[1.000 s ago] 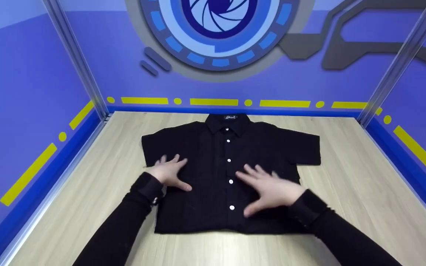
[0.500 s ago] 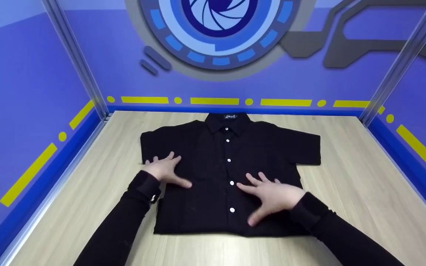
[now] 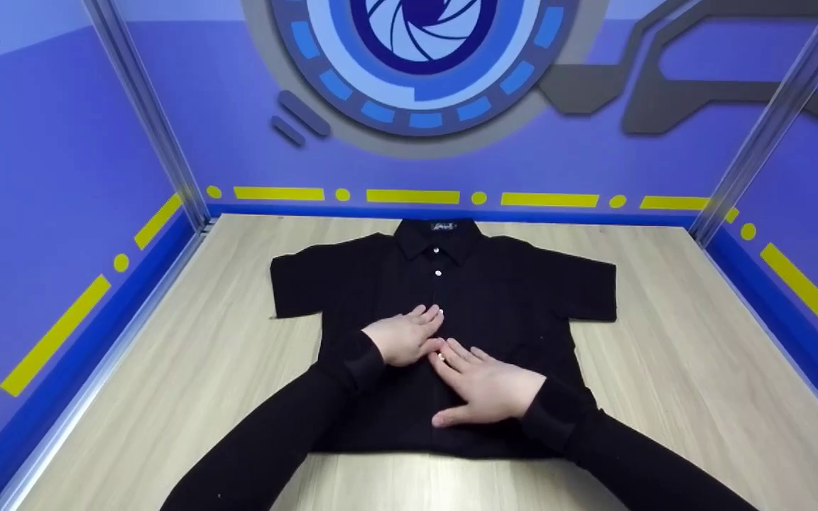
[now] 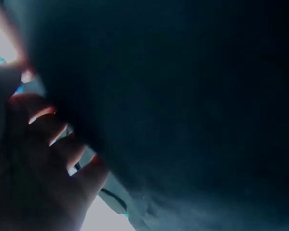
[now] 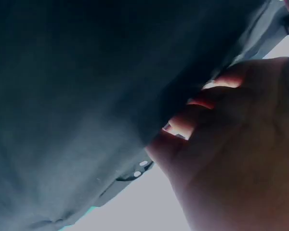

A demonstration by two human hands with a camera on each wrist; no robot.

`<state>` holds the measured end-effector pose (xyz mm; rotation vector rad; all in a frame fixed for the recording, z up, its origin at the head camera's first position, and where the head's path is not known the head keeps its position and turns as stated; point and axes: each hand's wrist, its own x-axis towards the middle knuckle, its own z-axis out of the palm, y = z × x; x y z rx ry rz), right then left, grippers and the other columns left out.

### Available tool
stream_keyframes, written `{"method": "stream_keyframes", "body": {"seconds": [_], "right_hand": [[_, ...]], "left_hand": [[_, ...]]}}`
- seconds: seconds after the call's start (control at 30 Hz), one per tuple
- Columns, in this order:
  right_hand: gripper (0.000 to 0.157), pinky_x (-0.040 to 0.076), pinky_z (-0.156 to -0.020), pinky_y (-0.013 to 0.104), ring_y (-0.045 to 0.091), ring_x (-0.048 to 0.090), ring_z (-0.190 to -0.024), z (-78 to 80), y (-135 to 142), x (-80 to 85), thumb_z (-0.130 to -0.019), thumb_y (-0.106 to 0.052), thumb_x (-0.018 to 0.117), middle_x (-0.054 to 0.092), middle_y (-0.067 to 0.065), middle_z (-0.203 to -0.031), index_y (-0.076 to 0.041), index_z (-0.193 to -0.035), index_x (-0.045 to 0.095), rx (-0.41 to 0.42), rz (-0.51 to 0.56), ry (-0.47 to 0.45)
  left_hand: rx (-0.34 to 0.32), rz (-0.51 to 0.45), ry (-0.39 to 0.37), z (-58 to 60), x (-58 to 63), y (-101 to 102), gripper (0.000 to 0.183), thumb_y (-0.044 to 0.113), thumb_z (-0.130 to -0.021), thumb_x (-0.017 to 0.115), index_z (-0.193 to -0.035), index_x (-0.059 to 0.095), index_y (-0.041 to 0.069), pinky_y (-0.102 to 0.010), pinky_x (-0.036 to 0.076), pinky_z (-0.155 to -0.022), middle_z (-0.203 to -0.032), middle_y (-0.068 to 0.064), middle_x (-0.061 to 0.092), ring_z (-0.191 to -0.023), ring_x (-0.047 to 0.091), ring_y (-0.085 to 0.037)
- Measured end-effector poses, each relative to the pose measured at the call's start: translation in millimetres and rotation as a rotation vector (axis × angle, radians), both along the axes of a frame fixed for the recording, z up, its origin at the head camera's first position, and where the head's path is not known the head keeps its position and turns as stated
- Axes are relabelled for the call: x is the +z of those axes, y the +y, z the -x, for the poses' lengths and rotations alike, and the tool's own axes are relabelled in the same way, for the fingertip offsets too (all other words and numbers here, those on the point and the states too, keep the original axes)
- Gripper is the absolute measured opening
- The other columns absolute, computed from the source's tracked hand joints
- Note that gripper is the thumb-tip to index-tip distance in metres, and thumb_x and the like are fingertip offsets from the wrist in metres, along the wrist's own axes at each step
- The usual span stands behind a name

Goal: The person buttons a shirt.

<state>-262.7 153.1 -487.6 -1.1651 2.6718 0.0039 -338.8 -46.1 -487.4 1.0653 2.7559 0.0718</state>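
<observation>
A black short-sleeved button shirt [image 3: 388, 277] lies front up on the table, collar toward the back wall and white buttons down its middle. My left hand [image 3: 403, 337] rests on the shirt front at the button line, fingers extended. Just nearer and to the right, my right hand [image 3: 491, 390] lies on the shirt with its fingers straight and thumb spread. The two hands meet near a button at the middle. In the left wrist view the fingers [image 4: 62, 139] touch the dark cloth, and the right wrist view shows likewise fingers [image 5: 183, 120] against it.
The pale wooden table [image 3: 672, 369] extends around the shirt on all sides. Blue printed panels [image 3: 47, 177] with yellow marks enclose it at the left, back and right. Metal posts [image 3: 143, 106] stand at the back corners.
My left hand has moved right from the shirt's left side to the button line. My right hand has shifted slightly left. The shirt stays about in place.
</observation>
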Motion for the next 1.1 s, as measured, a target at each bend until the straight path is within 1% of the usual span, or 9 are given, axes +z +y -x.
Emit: {"method": "stream_keyframes", "body": {"seconds": [0.23, 0.37, 0.53, 0.63, 0.7, 0.8, 0.9, 1.0, 1.1], "right_hand": [[0.111, 0.025, -0.111, 0.064, 0.040, 0.009, -0.148, -19.5, -1, 1.8, -0.071, -0.090, 0.042, 0.009, 0.024, -0.159, -0.022, -0.156, 0.017, -0.017, -0.016, 0.016], [0.109, 0.031, -0.106, 0.066, 0.044, 0.012, -0.146, -37.2, -3, 6.1, -0.071, -0.088, 0.046, 0.011, 0.025, -0.159, -0.024, -0.155, 0.019, 0.023, -0.026, 0.025], [0.092, 0.037, -0.105, 0.060, 0.040, 0.022, -0.145, -62.0, -9, 15.6, -0.084, -0.073, 0.050, 0.021, 0.018, -0.159, -0.018, -0.153, 0.026, 0.140, -0.064, 0.061], [0.093, 0.039, -0.108, 0.053, 0.036, 0.024, -0.145, -74.5, -10, 22.5, -0.086, -0.073, 0.046, 0.025, 0.017, -0.158, -0.010, -0.151, 0.030, 0.207, -0.092, 0.074], [0.095, 0.038, -0.110, 0.050, 0.037, 0.024, -0.145, -77.9, -8, 26.1, -0.086, -0.075, 0.044, 0.026, 0.017, -0.157, -0.007, -0.151, 0.031, 0.244, -0.076, 0.030], [0.084, 0.036, -0.111, 0.046, 0.035, 0.028, -0.143, -65.8, 2, 30.1, -0.091, -0.068, 0.043, 0.033, 0.012, -0.155, -0.009, -0.150, 0.034, 0.308, 0.053, -0.112], [0.066, 0.039, -0.110, 0.043, 0.023, 0.040, -0.139, -37.3, 20, 32.5, -0.094, -0.056, 0.052, 0.046, 0.001, -0.148, -0.017, -0.146, 0.043, 0.281, 0.253, -0.226], [0.071, 0.035, -0.112, 0.045, 0.019, 0.042, -0.137, -7.7, 47, 28.6, -0.084, -0.059, 0.065, 0.047, -0.002, -0.147, -0.025, -0.143, 0.047, 0.147, 0.361, -0.115], [0.103, 0.021, -0.115, 0.058, 0.030, 0.021, -0.147, 11.6, 78, 17.0, -0.066, -0.071, 0.072, 0.028, 0.005, -0.159, -0.026, -0.150, 0.035, -0.057, 0.298, -0.047]], "left_hand": [[0.012, 0.005, -0.030, -1.7, -0.1, 0, 0.062, 0.043, -0.103, 0.038, -0.152, 0.026, 0.007, -0.055, 0.029, -0.114, -0.160, -0.010, 0.021, -0.147, 0.019, -0.032], [0.022, 0.021, -0.054, -1.9, 2.5, 0, 0.064, 0.044, -0.102, 0.040, -0.153, 0.024, 0.007, -0.055, 0.028, -0.115, -0.161, -0.010, 0.019, -0.148, 0.017, -0.033], [0.043, 0.024, -0.084, -1.2, 5.3, 2, 0.066, 0.045, -0.102, 0.042, -0.153, 0.022, 0.009, -0.055, 0.026, -0.116, -0.161, -0.008, 0.017, -0.148, 0.016, -0.032], [0.044, 0.028, -0.093, -0.2, 6.6, 3, 0.066, 0.045, -0.101, 0.043, -0.153, 0.023, 0.009, -0.054, 0.026, -0.116, -0.161, -0.008, 0.017, -0.148, 0.015, -0.032], [0.042, 0.033, -0.101, 1.1, 7.2, 4, 0.068, 0.046, -0.101, 0.043, -0.154, 0.022, 0.010, -0.054, 0.025, -0.116, -0.161, -0.008, 0.016, -0.149, 0.014, -0.032], [0.039, 0.020, -0.126, 3.7, 8.1, 4, 0.070, 0.049, -0.100, 0.044, -0.154, 0.022, 0.011, -0.053, 0.023, -0.117, -0.162, -0.009, 0.015, -0.149, 0.013, -0.032], [0.038, -0.021, -0.163, 4.9, 9.1, -4, 0.074, 0.052, -0.096, 0.050, -0.154, 0.024, 0.014, -0.053, 0.021, -0.118, -0.161, -0.010, 0.016, -0.148, 0.012, -0.035], [0.037, -0.073, -0.188, 1.6, 9.7, -22, 0.081, 0.055, -0.090, 0.059, -0.153, 0.026, 0.017, -0.055, 0.017, -0.118, -0.161, -0.013, 0.017, -0.148, 0.010, -0.039], [0.045, -0.103, -0.204, -6.1, 7.8, -50, 0.096, 0.061, -0.081, 0.068, -0.154, 0.023, 0.019, -0.057, 0.013, -0.118, -0.161, -0.015, 0.013, -0.147, 0.006, -0.042]]}}
